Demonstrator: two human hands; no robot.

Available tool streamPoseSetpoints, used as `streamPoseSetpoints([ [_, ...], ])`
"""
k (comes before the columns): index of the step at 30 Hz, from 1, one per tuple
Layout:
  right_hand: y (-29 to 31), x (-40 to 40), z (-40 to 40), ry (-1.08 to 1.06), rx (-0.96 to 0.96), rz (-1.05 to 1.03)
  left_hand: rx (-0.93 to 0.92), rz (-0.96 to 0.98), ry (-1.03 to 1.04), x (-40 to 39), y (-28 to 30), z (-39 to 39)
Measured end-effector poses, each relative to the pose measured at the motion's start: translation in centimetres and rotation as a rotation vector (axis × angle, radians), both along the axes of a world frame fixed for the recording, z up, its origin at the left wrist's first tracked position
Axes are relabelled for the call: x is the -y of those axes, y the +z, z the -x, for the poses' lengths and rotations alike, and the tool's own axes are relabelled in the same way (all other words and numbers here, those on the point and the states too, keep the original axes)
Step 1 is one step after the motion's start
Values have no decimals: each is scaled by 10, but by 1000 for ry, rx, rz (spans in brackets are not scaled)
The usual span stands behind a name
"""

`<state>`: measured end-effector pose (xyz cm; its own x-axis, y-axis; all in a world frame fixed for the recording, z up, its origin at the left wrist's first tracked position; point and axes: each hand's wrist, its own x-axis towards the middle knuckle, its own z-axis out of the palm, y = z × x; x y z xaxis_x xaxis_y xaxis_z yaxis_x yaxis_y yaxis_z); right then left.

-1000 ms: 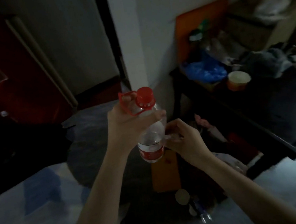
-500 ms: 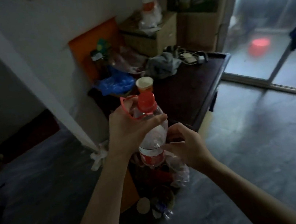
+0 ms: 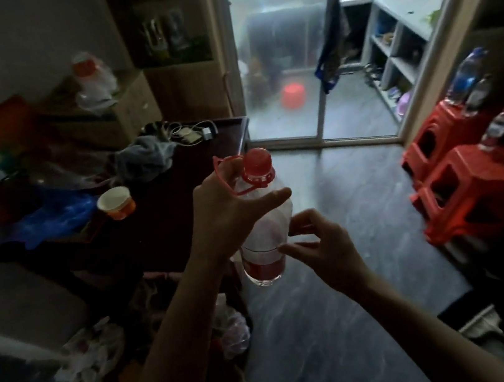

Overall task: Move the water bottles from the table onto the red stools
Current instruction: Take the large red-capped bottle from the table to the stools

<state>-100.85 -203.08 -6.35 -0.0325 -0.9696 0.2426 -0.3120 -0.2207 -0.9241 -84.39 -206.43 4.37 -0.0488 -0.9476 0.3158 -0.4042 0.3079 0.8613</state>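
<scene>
- clear plastic makes up the water bottle [image 3: 263, 221], which is upright in mid-air at the centre of the view, above the grey floor [image 3: 345, 324] and between the dark surface [image 3: 162, 210] on the left and the red stools [image 3: 459, 189] on the right.
- its cap [image 3: 257, 161] is red, and a red carry handle [image 3: 225, 175] loops off the neck to the left; a red label band wraps the lower body just above the rounded base.
- the left hand [image 3: 230, 210] grips the bottle at the neck, with fingers hooked through the red handle and the thumb stretched across the shoulder.
- the right hand [image 3: 320, 242] is half open beside the lower body, thumb and fingertips touching the bottle's right side near the label, not wrapped around it.
- the red stools are stacked on the right, well apart from the held bottle; a small bottle [image 3: 496, 128] stands on the nearer stack and a blue-labelled bottle [image 3: 466, 77] on the farther one.
- the dark surface on the left carries a paper cup [image 3: 116, 202], a blue plastic bag [image 3: 52, 217] and a grey cloth [image 3: 146, 157].
- a red bucket [image 3: 293, 96] sits blurred behind the far glass door.
</scene>
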Motion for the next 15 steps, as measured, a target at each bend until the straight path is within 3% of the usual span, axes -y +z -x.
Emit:
streamPoseSetpoints([
  [15,-6,18,86,-354,52,-73,-23,54,-324,80,-20,110],
])
